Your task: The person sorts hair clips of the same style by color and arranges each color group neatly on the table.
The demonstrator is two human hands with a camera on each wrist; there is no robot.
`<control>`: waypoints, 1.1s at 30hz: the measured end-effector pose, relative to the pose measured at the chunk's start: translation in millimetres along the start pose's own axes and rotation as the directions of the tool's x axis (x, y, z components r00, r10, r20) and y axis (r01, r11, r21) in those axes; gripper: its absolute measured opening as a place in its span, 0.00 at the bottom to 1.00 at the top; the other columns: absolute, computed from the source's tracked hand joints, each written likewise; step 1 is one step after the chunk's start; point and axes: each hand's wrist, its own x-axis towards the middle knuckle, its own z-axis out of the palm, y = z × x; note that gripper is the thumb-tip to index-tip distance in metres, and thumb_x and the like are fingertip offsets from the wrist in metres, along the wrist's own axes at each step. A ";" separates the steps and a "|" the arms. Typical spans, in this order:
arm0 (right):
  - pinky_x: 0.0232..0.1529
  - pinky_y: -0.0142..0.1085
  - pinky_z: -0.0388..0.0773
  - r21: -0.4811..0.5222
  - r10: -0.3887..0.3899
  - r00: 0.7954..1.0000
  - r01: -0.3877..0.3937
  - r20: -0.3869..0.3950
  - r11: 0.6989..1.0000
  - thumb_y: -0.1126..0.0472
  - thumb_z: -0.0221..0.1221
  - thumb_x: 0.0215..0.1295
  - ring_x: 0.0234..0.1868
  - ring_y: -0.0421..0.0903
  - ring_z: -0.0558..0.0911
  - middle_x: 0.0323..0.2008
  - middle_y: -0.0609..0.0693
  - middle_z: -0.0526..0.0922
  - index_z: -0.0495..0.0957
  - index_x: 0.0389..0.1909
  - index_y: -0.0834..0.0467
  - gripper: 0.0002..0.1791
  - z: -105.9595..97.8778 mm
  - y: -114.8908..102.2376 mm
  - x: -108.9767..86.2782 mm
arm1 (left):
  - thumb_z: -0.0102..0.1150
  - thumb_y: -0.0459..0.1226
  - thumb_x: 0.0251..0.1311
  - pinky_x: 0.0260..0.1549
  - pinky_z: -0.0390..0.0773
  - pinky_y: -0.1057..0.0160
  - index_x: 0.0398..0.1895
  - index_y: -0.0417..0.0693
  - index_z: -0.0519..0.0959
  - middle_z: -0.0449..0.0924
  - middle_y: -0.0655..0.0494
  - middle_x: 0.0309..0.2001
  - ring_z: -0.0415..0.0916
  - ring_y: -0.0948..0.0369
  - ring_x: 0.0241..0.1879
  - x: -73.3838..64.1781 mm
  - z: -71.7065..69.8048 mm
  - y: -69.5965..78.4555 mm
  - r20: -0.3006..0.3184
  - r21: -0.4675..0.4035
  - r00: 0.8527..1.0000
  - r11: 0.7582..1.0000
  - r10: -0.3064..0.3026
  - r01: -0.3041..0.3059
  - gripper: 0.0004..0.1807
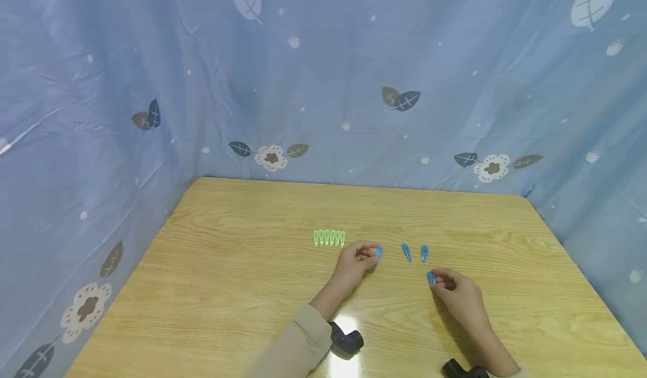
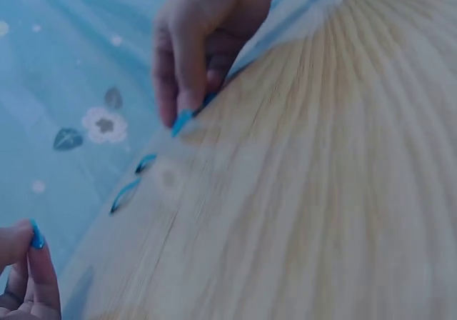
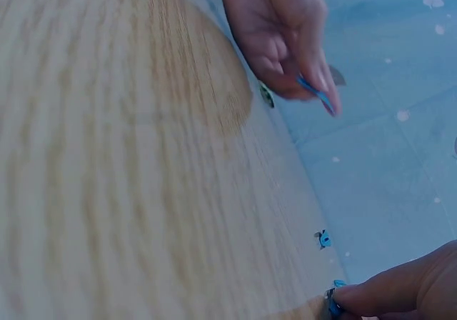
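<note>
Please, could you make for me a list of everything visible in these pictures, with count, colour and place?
Table: one, light wood, under the hair clips
Patterned cloth: count unclear, blue, behind and beside the table
Green hair clips: six, green, in a row on the table
Loose hair clips: two, blue, on the table, right of the green row
Held hair clips: at least two, blue, pinched in left hand and right hand
Wrist devices: two, black, at the wrists
Sleeves: two, beige, on the arms
Hands: two, bare, above the table
</note>
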 end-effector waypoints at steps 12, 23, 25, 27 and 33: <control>0.34 0.28 0.73 -0.014 -0.002 1.000 0.002 -0.009 1.000 0.65 0.61 0.61 0.40 0.48 0.79 0.38 0.53 0.81 0.78 0.50 0.67 0.17 -2.0 2.1 2.0 | 0.62 0.27 0.58 0.32 0.75 0.72 0.47 0.38 0.80 0.78 0.50 0.34 0.75 0.63 0.33 -16.8 -65.6 6.3 -0.232 0.227 0.972 0.974 0.045 0.009 0.13; 0.34 0.27 0.73 -0.007 -0.002 1.000 0.002 -0.009 1.000 0.66 0.61 0.61 0.40 0.48 0.79 0.38 0.53 0.81 0.79 0.50 0.66 0.17 -1.6 3.2 2.6 | 0.61 0.26 0.57 0.35 0.79 0.66 0.47 0.36 0.79 0.79 0.52 0.33 0.76 0.59 0.34 -27.9 -97.3 14.8 -0.320 0.442 0.943 0.895 0.089 0.065 0.14; 0.35 0.27 0.73 -0.004 0.009 1.000 -0.009 -0.003 1.000 0.65 0.62 0.61 0.41 0.47 0.79 0.39 0.53 0.81 0.78 0.50 0.66 0.17 -0.9 2.9 2.1 | 0.61 0.25 0.56 0.35 0.79 0.65 0.47 0.36 0.79 0.79 0.52 0.33 0.77 0.59 0.34 -28.7 -96.8 14.0 -0.310 0.483 0.945 0.873 0.105 0.062 0.13; 0.35 0.27 0.73 -0.004 0.013 1.000 -0.013 -0.001 1.000 0.65 0.62 0.61 0.41 0.47 0.79 0.39 0.53 0.81 0.78 0.50 0.66 0.17 -0.2 2.6 1.5 | 0.60 0.25 0.56 0.34 0.79 0.65 0.46 0.35 0.80 0.78 0.51 0.32 0.76 0.59 0.34 -29.5 -95.8 12.9 -0.297 0.529 0.947 0.847 0.122 0.057 0.13; 0.34 0.27 0.73 -0.004 0.001 1.000 -0.001 -0.003 1.000 0.66 0.62 0.61 0.40 0.48 0.79 0.38 0.53 0.81 0.79 0.50 0.67 0.16 0.8 2.1 1.5 | 0.57 0.22 0.57 0.32 0.79 0.66 0.46 0.30 0.79 0.77 0.47 0.34 0.75 0.57 0.33 -34.6 -90.4 15.1 -0.245 0.675 0.952 0.737 0.183 0.032 0.12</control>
